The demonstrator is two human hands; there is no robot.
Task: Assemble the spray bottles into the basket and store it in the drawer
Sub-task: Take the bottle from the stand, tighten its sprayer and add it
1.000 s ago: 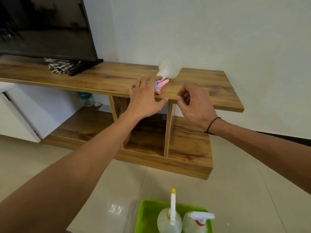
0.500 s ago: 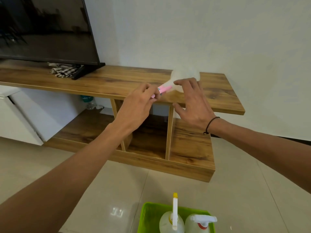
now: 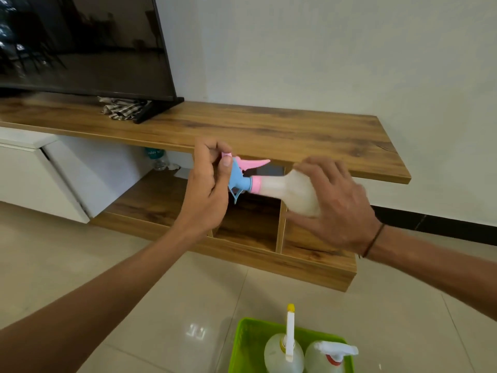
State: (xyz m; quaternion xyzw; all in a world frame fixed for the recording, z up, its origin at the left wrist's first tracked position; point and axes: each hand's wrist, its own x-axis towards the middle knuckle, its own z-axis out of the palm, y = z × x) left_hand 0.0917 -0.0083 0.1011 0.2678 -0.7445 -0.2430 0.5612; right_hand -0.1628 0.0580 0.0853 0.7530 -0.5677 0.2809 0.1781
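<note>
My left hand [image 3: 207, 195] pinches the spray head [image 3: 239, 176]; right hand [image 3: 336, 200] clasps the bottle [image 3: 290, 191], held level off the counter [image 3: 269, 130] edge; floor open below.

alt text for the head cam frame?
Two bare hands hold a spray bottle sideways in front of a wooden TV unit: left hand on its pink-and-blue trigger head, right hand around the body. Below, a green basket holds two bottles.
</note>
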